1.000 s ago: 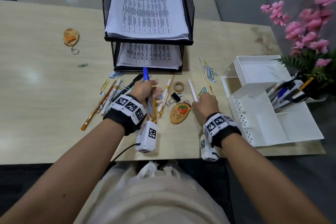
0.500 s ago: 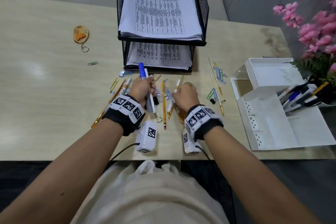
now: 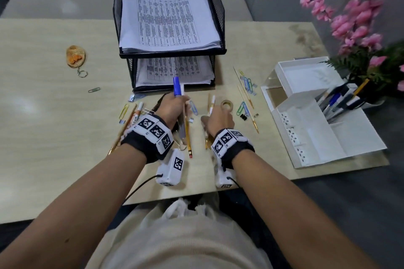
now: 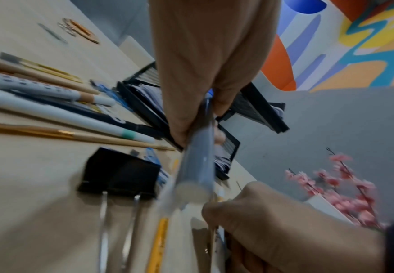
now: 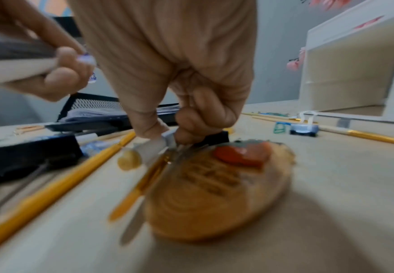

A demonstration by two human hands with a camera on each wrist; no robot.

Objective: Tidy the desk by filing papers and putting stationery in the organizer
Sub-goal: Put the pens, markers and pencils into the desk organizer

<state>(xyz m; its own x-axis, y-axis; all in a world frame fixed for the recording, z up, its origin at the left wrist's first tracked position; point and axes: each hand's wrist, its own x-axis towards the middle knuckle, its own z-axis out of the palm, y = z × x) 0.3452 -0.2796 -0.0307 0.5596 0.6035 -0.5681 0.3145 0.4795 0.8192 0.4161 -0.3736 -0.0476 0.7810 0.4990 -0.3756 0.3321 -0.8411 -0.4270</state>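
The left hand (image 3: 172, 107) is gripping a blue-capped marker (image 3: 177, 88), fingers curled round the barrel, cap pointing toward the paper tray (image 3: 170, 54). A yellow pencil (image 3: 187, 135) is lying on the desk (image 3: 54, 137) just beside that hand. The right hand (image 3: 219, 119) is pinching a white pen (image 5: 149, 147) between thumb and fingers, low over a wooden keychain (image 5: 214, 194) with a red shape on it. A black binder clip (image 4: 118, 171) is sitting near the left wrist. The white organizer (image 3: 323, 129) is standing well to the right, already holding several pens. Paper clips (image 3: 248, 85) and a tape roll (image 3: 226, 104) are lying between the hands and the organizer.
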